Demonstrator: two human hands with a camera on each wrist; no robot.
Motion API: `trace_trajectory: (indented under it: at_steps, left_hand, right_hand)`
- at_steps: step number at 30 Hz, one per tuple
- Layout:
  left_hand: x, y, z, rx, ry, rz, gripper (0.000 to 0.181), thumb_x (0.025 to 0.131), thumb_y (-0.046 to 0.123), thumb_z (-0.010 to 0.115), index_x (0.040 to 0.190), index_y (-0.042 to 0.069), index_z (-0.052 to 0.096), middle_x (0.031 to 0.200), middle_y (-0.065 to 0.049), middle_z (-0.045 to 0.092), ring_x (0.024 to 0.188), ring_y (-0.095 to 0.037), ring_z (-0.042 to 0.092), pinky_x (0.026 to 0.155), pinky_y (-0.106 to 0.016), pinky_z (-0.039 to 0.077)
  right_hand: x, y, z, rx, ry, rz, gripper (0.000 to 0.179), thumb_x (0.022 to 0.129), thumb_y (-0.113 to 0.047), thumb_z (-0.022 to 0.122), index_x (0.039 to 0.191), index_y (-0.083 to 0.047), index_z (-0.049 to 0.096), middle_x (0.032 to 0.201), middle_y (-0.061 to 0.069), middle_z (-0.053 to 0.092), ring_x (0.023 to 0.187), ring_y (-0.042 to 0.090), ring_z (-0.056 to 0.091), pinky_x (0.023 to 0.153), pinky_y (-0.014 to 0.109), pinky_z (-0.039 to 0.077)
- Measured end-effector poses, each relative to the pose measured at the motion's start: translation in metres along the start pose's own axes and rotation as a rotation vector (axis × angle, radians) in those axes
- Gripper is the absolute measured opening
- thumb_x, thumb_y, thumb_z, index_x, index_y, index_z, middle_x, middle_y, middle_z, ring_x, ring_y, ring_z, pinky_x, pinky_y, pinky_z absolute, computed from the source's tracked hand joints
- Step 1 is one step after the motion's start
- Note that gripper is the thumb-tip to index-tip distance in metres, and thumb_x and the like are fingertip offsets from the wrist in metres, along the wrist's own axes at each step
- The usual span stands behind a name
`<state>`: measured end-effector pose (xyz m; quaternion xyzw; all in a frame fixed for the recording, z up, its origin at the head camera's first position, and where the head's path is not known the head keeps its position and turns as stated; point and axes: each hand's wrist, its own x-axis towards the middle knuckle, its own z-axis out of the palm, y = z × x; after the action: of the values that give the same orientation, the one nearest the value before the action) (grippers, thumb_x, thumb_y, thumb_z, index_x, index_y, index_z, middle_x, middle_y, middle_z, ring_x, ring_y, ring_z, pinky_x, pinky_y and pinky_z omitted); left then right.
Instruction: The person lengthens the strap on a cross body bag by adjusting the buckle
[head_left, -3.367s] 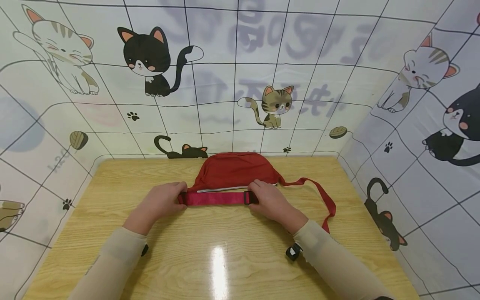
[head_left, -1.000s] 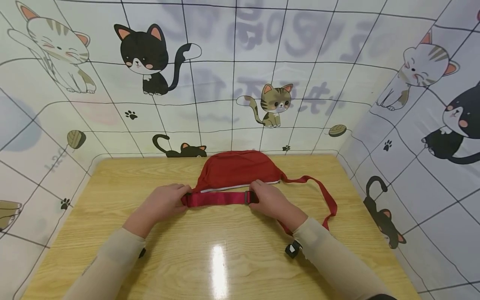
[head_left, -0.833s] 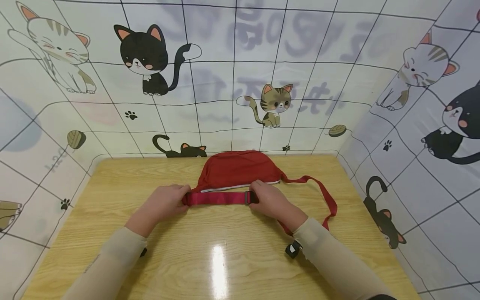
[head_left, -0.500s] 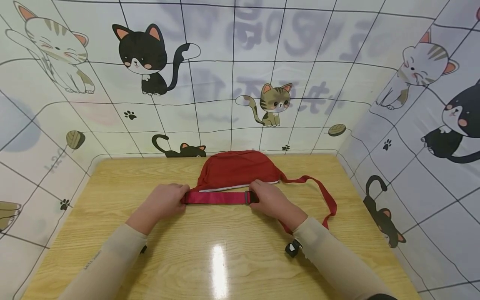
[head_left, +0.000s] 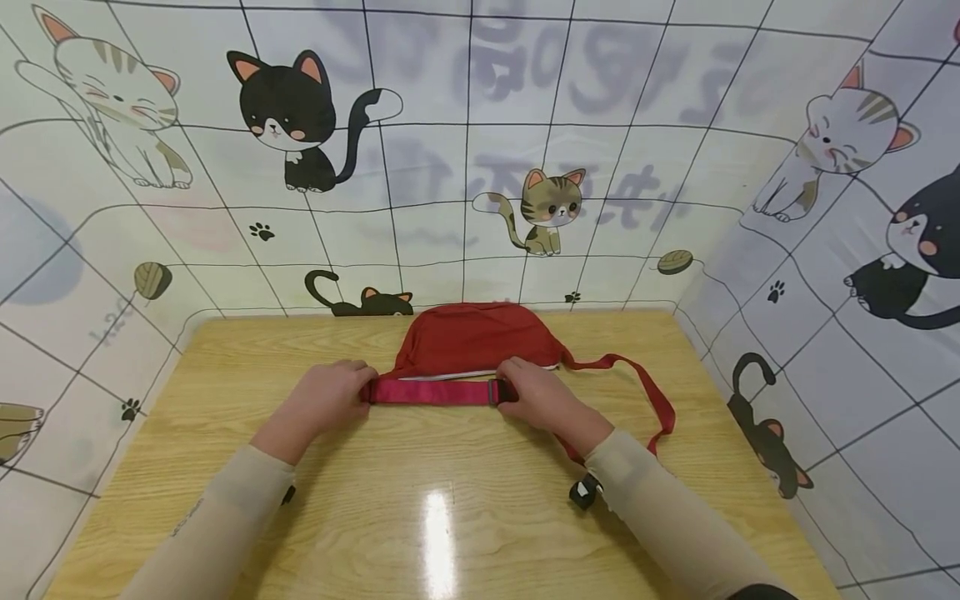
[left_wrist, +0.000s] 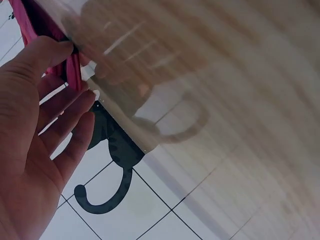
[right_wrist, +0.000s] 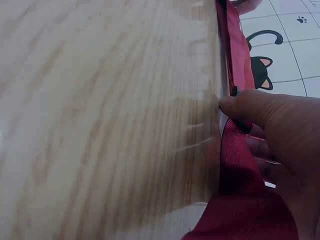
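A red waist bag [head_left: 472,342] lies at the back of the table, its white-edged zip facing the person. In front of that zip, a flat section of the bag's strap [head_left: 435,392] is stretched between the two hands. At its left end, my left hand [head_left: 326,400] pinches the strap between thumb and fingers. My right hand [head_left: 540,392] grips the other end, just beside a dark strap slider [head_left: 492,392]. In the right wrist view, the thumb presses a black buckle part [right_wrist: 243,125], mostly covered by the hand. Fingers partly hide both strap ends.
The loose remainder of the strap [head_left: 652,387] curves out from the bag's right side and passes behind the right forearm. A wall sheet with printed cats [head_left: 450,167] rises directly behind the wooden table [head_left: 360,525] and along its sides.
Compared with a second ago, the left hand has shifted slightly left and the slightly rippled strap section is now flat and straight. The right hand keeps its grip with little movement; the bag stays put.
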<state>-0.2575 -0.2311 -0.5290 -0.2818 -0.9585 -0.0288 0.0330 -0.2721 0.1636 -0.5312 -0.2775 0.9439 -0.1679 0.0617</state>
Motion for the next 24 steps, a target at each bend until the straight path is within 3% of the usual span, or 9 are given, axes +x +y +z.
trace_trajectory:
  at_steps: [10, 14, 24]
  left_hand:
    - [-0.001, -0.002, -0.002, -0.106, -0.083, -0.046, 0.043, 0.087, 0.024, 0.093, 0.123, 0.011, 0.074, 0.103, 0.003, 0.069, 0.09, -0.018, 0.063, 0.083, -0.045, 0.06]
    - [-0.001, -0.004, 0.0, -0.141, -0.074, -0.052, 0.042, 0.087, 0.024, 0.093, 0.123, 0.012, 0.074, 0.1, 0.004, 0.067, 0.087, -0.016, 0.061, 0.08, -0.042, 0.058]
    - [-0.005, -0.002, -0.002, -0.164, -0.05, -0.065, 0.04, 0.085, 0.019, 0.093, 0.121, 0.012, 0.074, 0.103, 0.002, 0.07, 0.086, -0.017, 0.063, 0.079, -0.042, 0.058]
  right_hand:
    - [0.004, 0.012, 0.001, 0.138, -0.05, -0.026, 0.045, 0.096, -0.023, 0.09, 0.133, -0.009, 0.066, 0.122, 0.003, 0.065, 0.11, 0.019, 0.062, 0.101, 0.043, 0.055]
    - [0.007, 0.015, 0.001, 0.16, -0.049, -0.039, 0.046, 0.097, -0.024, 0.09, 0.134, -0.009, 0.067, 0.123, 0.002, 0.065, 0.113, 0.02, 0.064, 0.104, 0.044, 0.055]
    - [0.007, 0.012, 0.0, 0.097, -0.038, -0.037, 0.053, 0.094, -0.03, 0.092, 0.136, -0.008, 0.07, 0.128, 0.004, 0.068, 0.119, 0.022, 0.067, 0.107, 0.045, 0.055]
